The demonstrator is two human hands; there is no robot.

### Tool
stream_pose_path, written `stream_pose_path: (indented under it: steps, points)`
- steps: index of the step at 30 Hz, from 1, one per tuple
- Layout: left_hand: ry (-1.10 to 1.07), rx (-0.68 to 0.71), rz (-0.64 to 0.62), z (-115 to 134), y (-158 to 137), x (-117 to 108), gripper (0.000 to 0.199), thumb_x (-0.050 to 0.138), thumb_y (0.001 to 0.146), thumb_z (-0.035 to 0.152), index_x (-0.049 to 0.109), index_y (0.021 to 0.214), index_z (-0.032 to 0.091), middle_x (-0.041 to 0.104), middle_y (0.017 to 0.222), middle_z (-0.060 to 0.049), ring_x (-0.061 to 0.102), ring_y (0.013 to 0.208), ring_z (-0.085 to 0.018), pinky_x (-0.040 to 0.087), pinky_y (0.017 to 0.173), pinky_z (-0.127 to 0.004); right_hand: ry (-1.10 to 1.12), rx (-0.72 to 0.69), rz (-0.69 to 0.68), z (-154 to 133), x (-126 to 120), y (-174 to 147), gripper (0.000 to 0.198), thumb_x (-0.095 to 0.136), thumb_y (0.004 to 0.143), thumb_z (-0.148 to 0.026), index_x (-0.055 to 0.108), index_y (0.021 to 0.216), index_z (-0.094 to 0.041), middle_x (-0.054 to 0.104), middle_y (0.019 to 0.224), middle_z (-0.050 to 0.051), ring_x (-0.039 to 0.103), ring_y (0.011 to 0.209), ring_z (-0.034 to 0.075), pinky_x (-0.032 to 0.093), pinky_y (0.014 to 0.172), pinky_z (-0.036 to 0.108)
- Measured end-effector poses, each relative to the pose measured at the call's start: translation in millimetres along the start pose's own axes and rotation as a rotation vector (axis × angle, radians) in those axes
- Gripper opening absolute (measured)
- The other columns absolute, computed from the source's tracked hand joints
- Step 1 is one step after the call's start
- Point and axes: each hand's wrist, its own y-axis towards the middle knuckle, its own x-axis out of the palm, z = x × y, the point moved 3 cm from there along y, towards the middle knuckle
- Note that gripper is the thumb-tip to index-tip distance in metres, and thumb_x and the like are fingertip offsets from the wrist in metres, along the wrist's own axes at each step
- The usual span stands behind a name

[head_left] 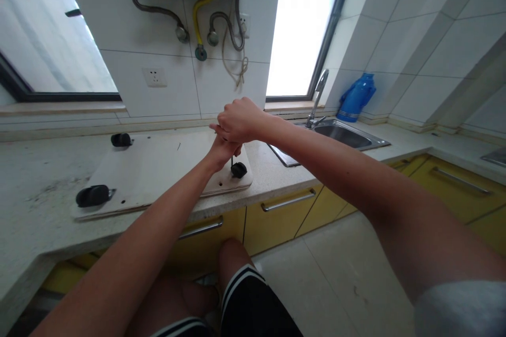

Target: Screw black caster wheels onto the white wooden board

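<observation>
A white board [158, 163] lies flat on the countertop with black caster wheels fixed near its corners. Over its right end, my right hand [242, 120] is closed on top of my left hand [224, 151], which is closed too. A thin upright shaft, apparently of a screwdriver [232, 161], shows below my fingers and runs down beside the near right caster [239, 170]. The handle is hidden inside my hands. Two more casters, one at the far left [120, 140] and one at the near left [93, 196], stand apart from my hands. My hands cover the board's far right corner.
A steel sink [343, 134] with a tap [316, 100] sits to the right, a blue thermos-shaped jug [357, 97] behind it. Hoses [197, 10] hang on the tiled wall. Yellow drawers [276, 221] lie under the counter [47, 168], close to my knees.
</observation>
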Motion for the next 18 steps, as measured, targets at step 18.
stream_pose_path:
  steps: [18]
  points:
    - [0.097, 0.036, -0.016, -9.5, 8.1, -5.0, 0.049, 0.069, 0.078, 0.06, 0.035, 0.065, 0.028, 0.037, 0.049, 0.005, 0.039, 0.052, -0.013, 0.036, 0.054, -0.029, 0.112, 0.131, 0.034, -5.4, 1.3, -2.7, 0.055, 0.038, 0.118, -0.047, 0.08, 0.13, -0.014, 0.081, 0.125, 0.024, 0.075, 0.117, 0.035, 0.051, 0.093, 0.041]
